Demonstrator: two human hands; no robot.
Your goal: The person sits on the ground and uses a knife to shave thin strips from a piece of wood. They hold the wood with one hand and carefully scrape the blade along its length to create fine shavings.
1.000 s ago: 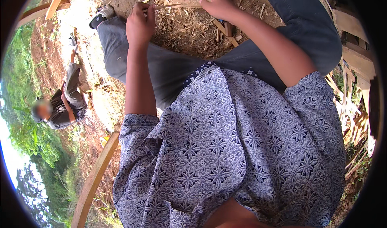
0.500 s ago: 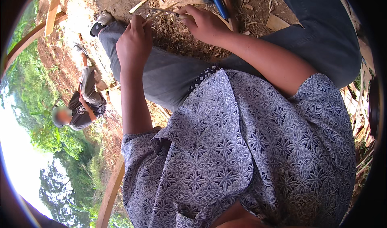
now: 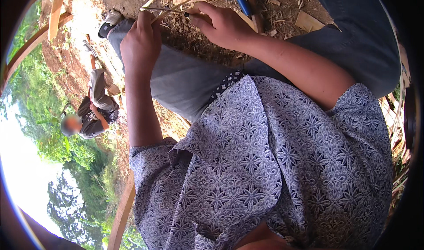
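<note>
My left hand (image 3: 140, 44) is closed around a thin pale wooden strip (image 3: 167, 12) that slants up to the right over my left knee. My right hand (image 3: 221, 25) grips a small knife (image 3: 164, 9) whose thin blade lies across the strip, pointing left. Both hands work close together above my grey trousers (image 3: 185, 80). A patterned blue-grey shirt (image 3: 274, 166) fills the lower part of the view.
Wood shavings and dry chips cover the ground (image 3: 194, 42) between my legs. A blue-handled tool (image 3: 240, 0) and wood offcuts (image 3: 309, 21) lie near the top. Another person (image 3: 95, 106) crouches on the red earth at left. Curved wooden strips (image 3: 121, 214) run along the left.
The view has tilted, so my hands sit lower and more central. The hands have drawn closer together on the strip. The crouching person appears lower at left.
</note>
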